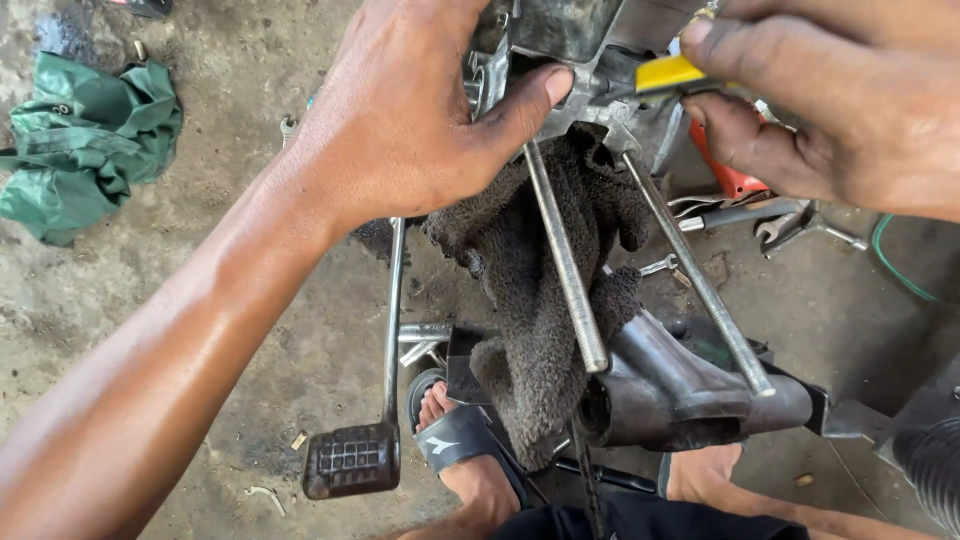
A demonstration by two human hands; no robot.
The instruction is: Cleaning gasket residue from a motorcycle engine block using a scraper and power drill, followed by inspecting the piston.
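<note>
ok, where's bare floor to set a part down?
Bare concrete lies between the crumpled green cloth and the ribbed black foot pedal. Crowded: right of the two long steel studs, where loose spanners and a green hose lie.

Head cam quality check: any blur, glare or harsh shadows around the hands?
Head view: soft, even daylight, no hard shadows; the left hand and right hand, close to the lens, look slightly soft; mild sheen on the two metal studs; the dark rag and pedal are sharp; the green cloth is clear.
</note>
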